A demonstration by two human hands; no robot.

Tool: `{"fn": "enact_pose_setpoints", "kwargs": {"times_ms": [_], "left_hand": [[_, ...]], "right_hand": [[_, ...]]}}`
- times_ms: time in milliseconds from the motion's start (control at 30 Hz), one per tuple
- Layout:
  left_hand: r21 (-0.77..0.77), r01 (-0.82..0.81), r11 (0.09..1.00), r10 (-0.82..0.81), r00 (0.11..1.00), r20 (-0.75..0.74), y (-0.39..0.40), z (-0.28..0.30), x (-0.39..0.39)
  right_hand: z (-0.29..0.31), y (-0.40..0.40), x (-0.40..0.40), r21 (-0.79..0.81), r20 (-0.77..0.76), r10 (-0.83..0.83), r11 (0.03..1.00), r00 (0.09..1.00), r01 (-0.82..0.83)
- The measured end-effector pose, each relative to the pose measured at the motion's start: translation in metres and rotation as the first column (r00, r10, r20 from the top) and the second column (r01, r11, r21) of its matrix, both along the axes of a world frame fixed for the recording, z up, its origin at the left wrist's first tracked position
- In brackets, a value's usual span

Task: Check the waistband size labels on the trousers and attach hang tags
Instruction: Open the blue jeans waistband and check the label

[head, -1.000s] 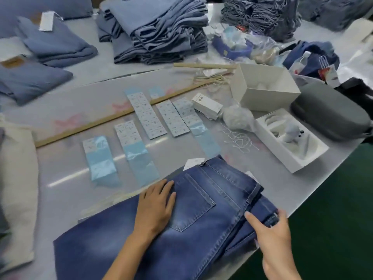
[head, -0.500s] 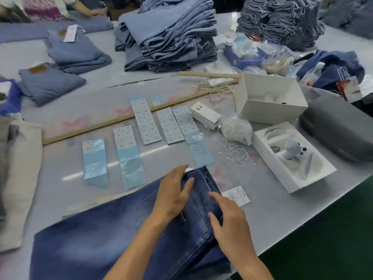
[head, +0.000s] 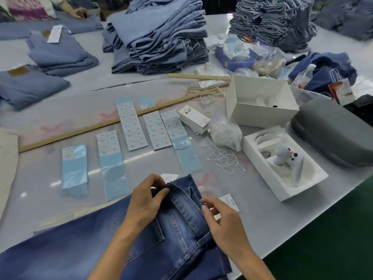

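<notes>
Counted on the grey table (head: 262, 223):
- five label sheets (head: 133, 126) on blue backing, plus one small offcut (head: 145, 103)
- two open white boxes (head: 260, 102)
- two wooden rulers (head: 96, 128)
- one pair of dark jeans (head: 177, 225)
- two hands – left hand (head: 145, 201), right hand (head: 224, 221)
- one grey case (head: 333, 134)
</notes>
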State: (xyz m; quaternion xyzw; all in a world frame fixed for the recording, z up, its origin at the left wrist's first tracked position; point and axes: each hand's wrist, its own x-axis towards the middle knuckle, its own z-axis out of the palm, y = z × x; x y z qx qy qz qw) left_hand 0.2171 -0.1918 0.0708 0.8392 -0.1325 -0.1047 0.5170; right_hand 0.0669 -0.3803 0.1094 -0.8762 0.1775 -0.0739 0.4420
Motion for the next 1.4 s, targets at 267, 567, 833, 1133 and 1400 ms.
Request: {"fn": "enact_pose_setpoints", "kwargs": {"times_ms": [267,567,833,1133,1400], "left_hand": [[0.140,0.056,0.989,-0.077,0.986,0.147,-0.006,-0.010,-0.019],[0.170,-0.297,0.939,0.240,0.925,0.295,-0.004,-0.037,-0.017],[0.223,-0.221,0.949,0.161,0.953,0.258,-0.003,-0.039,-0.015],[-0.127,-0.160,0.979,0.181,0.969,0.169,0.020,0.004,-0.024],[0.680,0.375,0.630,-0.327,0.922,-0.206,0.039,0.074,-0.014]], "right_hand": [[-0.011,0.026,0.073,-0.279,0.002,0.298,0.917,0.954,-0.286],[-0.056,0.042,0.078,-0.207,0.061,0.078,0.976,0.995,-0.064],[-0.044,0.029,0.083,0.096,-0.002,-0.051,0.994,0.999,0.051],[-0.006,0.005,-0.008,-0.009,0.014,0.034,0.999,0.999,-0.033],[0.008,0.022,-0.042,-0.180,0.081,0.168,0.972,0.983,-0.151]]}}
